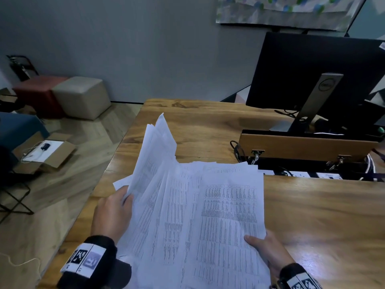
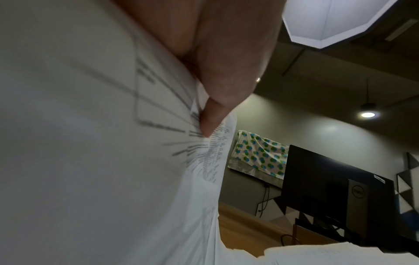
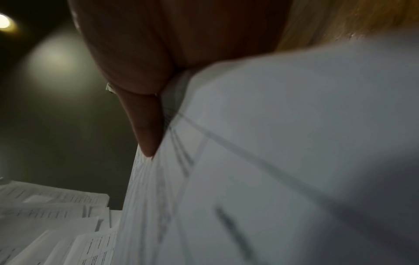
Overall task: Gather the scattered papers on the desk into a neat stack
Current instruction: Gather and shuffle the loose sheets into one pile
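Both hands gripped the fanned white printed papers [image 1: 193, 215] over the brown wooden desk [image 1: 312, 215]: left hand [image 1: 113, 213] pinching raised sheets, right hand [image 1: 268, 250] w/ thumb clamped on the near-right corner. Sheets were splayed, edges uneven. Risk, imo: loose upper sheets slipping off the desk's left edge if either pinch eased during squaring.

The papers [image 1: 200, 215] lie fanned over the near-left part of the bench [image 1: 312, 215], and their left sheets rise up and tilt toward the far side. The left hand [image 1: 113, 215] holds them at their left edge, the right hand [image 1: 268, 251] at their near-right corner, so the papers are between both hands. Behind the papers, on the far right of the bench, stands a monitor [image 1: 316, 80] with its back toward the person. Before the monitor, a raised flap [image 1: 308, 146] stands over an opening in the bench. Left of the bench, on the floor, a cardboard box [image 1: 44, 152] lies open. Farther behind, by the wall, two stools [image 1: 81, 97] stand side by side.
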`<state>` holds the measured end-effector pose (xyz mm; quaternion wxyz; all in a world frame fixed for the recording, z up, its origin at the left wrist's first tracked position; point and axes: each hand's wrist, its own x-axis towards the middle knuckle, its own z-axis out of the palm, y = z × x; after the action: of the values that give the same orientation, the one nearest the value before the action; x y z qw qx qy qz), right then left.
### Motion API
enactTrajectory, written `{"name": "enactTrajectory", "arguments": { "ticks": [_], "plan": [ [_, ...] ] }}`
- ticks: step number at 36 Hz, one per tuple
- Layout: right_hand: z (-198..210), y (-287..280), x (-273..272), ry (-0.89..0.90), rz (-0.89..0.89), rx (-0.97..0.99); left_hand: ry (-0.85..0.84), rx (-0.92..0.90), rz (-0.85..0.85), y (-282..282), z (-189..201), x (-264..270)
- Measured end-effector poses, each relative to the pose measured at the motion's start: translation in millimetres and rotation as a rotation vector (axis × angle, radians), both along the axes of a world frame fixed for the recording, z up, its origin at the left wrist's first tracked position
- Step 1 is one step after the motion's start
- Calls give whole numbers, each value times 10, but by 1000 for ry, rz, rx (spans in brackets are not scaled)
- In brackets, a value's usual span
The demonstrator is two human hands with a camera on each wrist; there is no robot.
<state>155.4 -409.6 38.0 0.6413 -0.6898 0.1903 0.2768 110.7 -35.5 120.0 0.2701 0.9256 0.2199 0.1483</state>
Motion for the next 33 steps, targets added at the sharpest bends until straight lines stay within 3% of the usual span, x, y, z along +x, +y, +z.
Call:
{"name": "enactTrajectory", "arguments": {
  "ticks": [18,33],
  "plan": [
    [10,13,39,-23,20,0,-204,263,-91,131,528,-12],
    [-60,-13,60,-25,15,7,-468,203,-148,29,985,-41]
  ]
}}
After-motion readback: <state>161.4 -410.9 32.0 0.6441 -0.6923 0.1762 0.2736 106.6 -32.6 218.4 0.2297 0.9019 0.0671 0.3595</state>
